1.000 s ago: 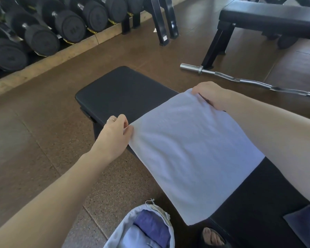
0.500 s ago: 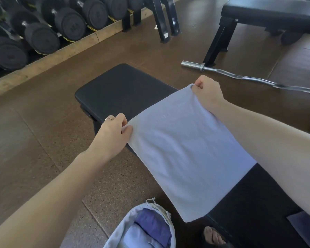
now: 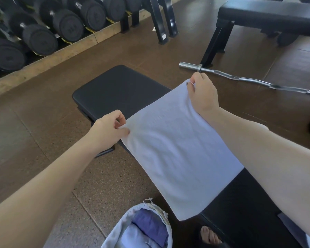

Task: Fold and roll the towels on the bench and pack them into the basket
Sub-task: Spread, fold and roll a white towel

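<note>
Both grips pinch far corners of white towel (image 3: 177,151): left hand (image 3: 107,130), right hand (image 3: 202,93). Far edge now lifted off worktop (image 3: 118,88), pulled nearer than before.

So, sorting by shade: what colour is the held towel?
Pale lavender-white towel, head view.

Far edge of towel (image 3: 177,149) now lifts off the tabletop (image 3: 118,88): right hand (image 3: 203,94) raises its corner, knuckles turned up, and left hand (image 3: 108,130) re-pinches the near corner with fingers (image 3: 123,130) on top. Cloth sags slightly between them.
</note>
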Available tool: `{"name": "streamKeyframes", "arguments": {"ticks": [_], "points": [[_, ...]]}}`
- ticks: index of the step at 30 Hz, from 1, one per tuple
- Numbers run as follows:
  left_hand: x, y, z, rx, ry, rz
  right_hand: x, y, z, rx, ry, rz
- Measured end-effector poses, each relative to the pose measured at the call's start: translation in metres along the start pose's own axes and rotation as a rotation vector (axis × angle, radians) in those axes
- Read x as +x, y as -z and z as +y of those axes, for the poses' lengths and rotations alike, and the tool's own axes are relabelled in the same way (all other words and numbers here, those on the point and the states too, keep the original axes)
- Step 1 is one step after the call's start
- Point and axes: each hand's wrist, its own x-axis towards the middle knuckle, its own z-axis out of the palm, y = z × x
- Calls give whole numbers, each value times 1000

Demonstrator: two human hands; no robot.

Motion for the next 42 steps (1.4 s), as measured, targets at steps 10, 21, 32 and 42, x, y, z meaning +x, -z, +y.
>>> {"name": "streamKeyframes", "arguments": {"ticks": [10, 21, 32, 42], "points": [[2, 5, 0, -241, 78, 73, -1, 0, -2, 3, -8, 8], [-12, 20, -3, -201, -23, 229, 4, 20, 0, 248, -150, 44], [-62, 74, 40, -188, -153, 351, 11, 124, -39, 276, -197, 83], [-124, 127, 72, -61, -278, 455, -11, 226, -73, 361, -96, 114]]}}
